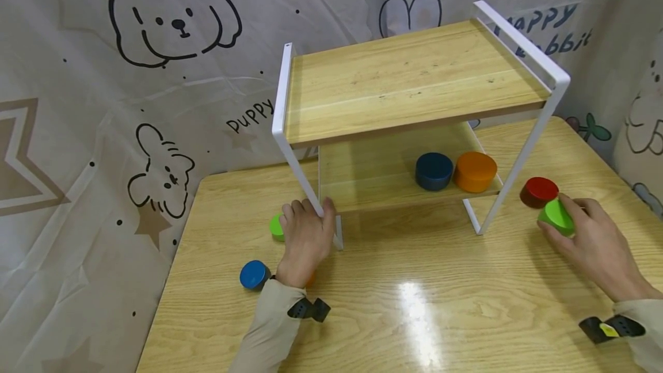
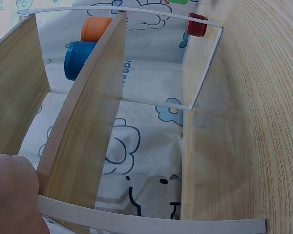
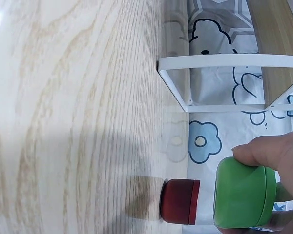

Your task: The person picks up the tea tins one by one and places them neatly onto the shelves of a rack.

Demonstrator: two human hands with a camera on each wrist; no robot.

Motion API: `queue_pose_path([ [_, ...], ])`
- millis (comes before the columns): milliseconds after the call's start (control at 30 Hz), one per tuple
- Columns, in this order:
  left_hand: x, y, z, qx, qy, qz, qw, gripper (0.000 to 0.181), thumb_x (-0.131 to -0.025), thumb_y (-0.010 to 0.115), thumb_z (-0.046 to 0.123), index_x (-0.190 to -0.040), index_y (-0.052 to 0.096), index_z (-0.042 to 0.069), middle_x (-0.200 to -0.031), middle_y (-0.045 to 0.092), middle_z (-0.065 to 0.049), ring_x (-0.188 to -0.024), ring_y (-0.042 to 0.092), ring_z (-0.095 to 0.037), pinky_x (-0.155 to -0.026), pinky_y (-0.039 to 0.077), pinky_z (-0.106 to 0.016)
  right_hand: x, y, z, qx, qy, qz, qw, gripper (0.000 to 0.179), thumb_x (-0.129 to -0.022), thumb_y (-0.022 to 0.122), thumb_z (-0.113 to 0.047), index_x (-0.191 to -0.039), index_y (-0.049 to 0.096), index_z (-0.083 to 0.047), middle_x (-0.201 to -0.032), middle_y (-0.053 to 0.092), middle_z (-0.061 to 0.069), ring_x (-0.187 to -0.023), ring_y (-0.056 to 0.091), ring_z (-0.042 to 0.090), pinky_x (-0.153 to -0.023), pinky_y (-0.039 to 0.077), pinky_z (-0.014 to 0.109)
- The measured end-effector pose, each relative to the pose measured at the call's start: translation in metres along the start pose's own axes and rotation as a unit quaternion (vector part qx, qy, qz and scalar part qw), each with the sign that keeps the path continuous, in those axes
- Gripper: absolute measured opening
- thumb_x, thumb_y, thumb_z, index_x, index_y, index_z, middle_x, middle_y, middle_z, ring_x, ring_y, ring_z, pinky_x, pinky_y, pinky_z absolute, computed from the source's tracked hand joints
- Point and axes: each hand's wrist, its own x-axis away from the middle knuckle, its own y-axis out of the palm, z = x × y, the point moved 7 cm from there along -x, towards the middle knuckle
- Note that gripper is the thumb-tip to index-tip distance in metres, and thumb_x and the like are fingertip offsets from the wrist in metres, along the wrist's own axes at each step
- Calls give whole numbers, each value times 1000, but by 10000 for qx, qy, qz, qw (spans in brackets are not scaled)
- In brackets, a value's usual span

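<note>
A two-tier wooden shelf rack [image 1: 414,85] with white metal side frames stands on the table. My left hand [image 1: 307,240] grips its left front leg, level with the lower board; the left wrist view shows the thumb [image 2: 14,195] against that board. My right hand [image 1: 603,246] holds a green round tin [image 1: 557,217] between thumb and fingers, right of the rack. In the right wrist view the green tin [image 3: 241,192] is above the tabletop. Just beyond it a red round tin [image 1: 539,192] rests on the table. On the lower board sit a dark blue tin [image 1: 434,171] and an orange tin [image 1: 475,171], side by side.
Left of the rack, a blue tin [image 1: 254,275] and another green tin [image 1: 277,227] lie on the wooden table [image 1: 373,315]. An orange thing [image 1: 311,280] is mostly hidden behind my left wrist. A printed cloth [image 1: 155,96] hangs behind the table.
</note>
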Motion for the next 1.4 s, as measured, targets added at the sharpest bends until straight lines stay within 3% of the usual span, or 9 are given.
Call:
queue_pose_path([
  [767, 0, 0, -1, 96, -62, -87, 9999, 51, -102, 26, 40, -77, 49, 2, -74, 41, -13, -73, 31, -30, -69, 22, -38, 4, -3, -11, -143, -39, -71, 9999, 67, -91, 65, -26, -137, 38, 14, -119, 40, 41, -95, 47, 53, -72, 43, 63],
  [1133, 0, 1, -2, 90, -100, -117, 9998, 52, -102, 24, 41, -77, 49, 3, -75, 41, -13, -74, 31, -30, -70, 22, -38, 7, -13, -29, -95, -566, 378, 9976, 62, -83, 73, -17, -131, 47, 13, -112, 46, 37, -89, 50, 49, -68, 46, 60],
  [1400, 0, 1, -1, 35, -92, -75, 9999, 51, -102, 26, 40, -77, 49, 2, -74, 41, -13, -73, 32, -30, -69, 23, -38, 7, -21, -42, -36, -943, 645, 9935, 59, -80, 77, -16, -125, 53, 13, -103, 51, 32, -78, 54, 40, -57, 47, 47],
])
